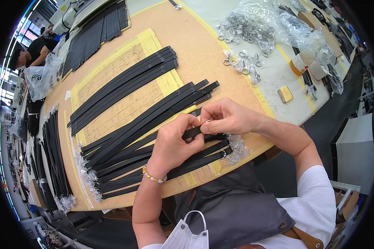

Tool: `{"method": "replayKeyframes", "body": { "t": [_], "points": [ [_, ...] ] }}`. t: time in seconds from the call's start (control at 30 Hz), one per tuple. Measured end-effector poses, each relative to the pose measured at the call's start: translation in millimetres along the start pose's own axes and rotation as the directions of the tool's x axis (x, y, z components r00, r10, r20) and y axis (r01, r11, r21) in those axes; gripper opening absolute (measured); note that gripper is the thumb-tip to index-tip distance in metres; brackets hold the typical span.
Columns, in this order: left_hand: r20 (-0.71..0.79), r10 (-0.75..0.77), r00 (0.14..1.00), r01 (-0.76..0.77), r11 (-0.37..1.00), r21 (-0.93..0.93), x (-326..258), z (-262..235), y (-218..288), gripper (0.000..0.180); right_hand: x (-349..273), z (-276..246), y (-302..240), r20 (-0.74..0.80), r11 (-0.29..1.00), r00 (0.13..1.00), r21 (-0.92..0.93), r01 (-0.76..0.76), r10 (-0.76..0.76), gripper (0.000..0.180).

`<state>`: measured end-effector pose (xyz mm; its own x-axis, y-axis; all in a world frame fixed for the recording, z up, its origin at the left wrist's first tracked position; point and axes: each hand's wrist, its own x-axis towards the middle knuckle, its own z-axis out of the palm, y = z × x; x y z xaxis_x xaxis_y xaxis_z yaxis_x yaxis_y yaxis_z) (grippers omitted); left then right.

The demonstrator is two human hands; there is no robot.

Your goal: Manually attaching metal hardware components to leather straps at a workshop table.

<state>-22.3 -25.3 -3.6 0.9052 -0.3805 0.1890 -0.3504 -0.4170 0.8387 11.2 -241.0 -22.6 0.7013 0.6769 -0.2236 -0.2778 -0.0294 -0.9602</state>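
Above the near edge of the table, both my hands pinch the same black strap. My left hand, with a beaded bracelet at the wrist, closes thumb and fingers on it. My right hand grips the strap's end, where a bit of shiny metal shows between the fingertips; most of that part is hidden. Beneath my hands lie several black straps with plastic-wrapped ends. One strap ends in a metal ring near clear plastic wrap. Just beyond rests a crossed bundle of black straps.
Farther back are a flat row of straps and a dark stack of strips. Metal swivel clasps lie heaped at the far right, near a yellow block and a glue-like container. A person bends over at far left.
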Motion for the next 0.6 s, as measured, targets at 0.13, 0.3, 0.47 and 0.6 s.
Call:
{"method": "replayKeyframes", "body": {
  "t": [0.13, 0.3, 0.47, 0.6],
  "points": [
    [0.029, -0.019, 0.999, 0.018, 1.0, 0.023, -0.4, -0.7, -5.0, 0.026, 0.7, 1.4, 5.1, -0.034, 0.999, 0.999, -0.035, 0.034, -0.035, 0.02],
    [-0.013, 0.113, 0.994, -0.112, 0.993, 0.038, 0.7, -0.4, -5.2, 0.022, 0.2, 1.7, 0.2, -0.035, 1.0, 0.999, -0.028, 0.005, -0.006, 0.02],
    [-0.01, 0.216, 0.976, -0.214, 0.973, 0.091, 0.5, -3.7, -8.2, 0.021, -0.6, 1.5, -3.4, -0.007, 1.0, 1.0, 0.02, -0.023, 0.023, 0.022],
    [-0.015, 0.161, 0.987, -0.159, 0.983, 0.089, -0.1, -2.6, -6.4, 0.023, 1.2, -1.9, 2.8, 0.032, 0.998, 0.999, 0.055, -0.007, 0.006, 0.026]
  ]
}}
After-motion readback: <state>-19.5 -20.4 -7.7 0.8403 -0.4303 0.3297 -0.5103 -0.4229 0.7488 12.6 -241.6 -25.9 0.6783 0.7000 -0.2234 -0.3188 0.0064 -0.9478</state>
